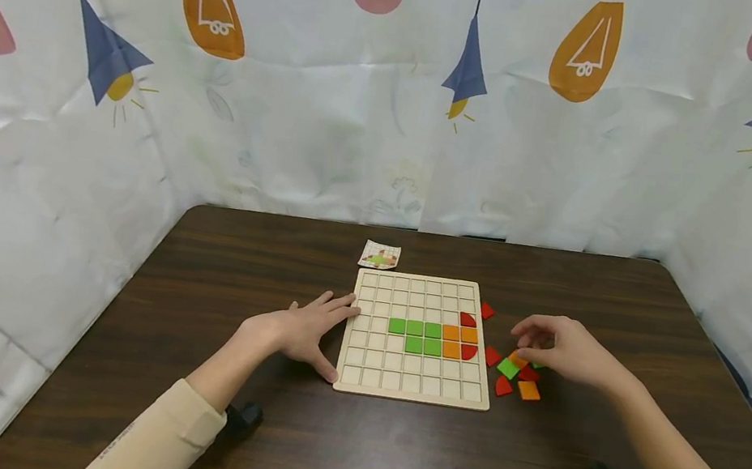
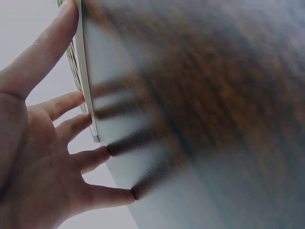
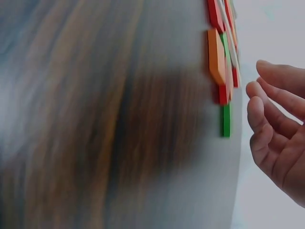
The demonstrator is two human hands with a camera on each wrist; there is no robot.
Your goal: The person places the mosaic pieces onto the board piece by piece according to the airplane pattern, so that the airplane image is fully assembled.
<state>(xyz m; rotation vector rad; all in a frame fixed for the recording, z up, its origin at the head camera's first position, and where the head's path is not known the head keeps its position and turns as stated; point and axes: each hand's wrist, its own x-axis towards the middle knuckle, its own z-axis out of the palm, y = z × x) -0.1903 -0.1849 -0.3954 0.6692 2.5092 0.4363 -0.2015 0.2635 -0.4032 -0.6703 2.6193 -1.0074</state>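
Observation:
A pale wooden grid board lies on the table, bearing green squares, orange squares and two red round-edged pieces. At its left edge rests my left hand, fingers spread, the thumb touching near the lower corner. The left wrist view shows that hand's thumb and fingertips along the board's side. My right hand hovers over loose tiles right of the board. In the right wrist view this hand has loosely bent fingers, thumb apart from them, and no piece visible between.
The loose pile includes an orange tile, a green tile and a red piece. Another red piece lies by the board's upper right. Behind the board is a small patterned card. A printed curtain surrounds the dark table.

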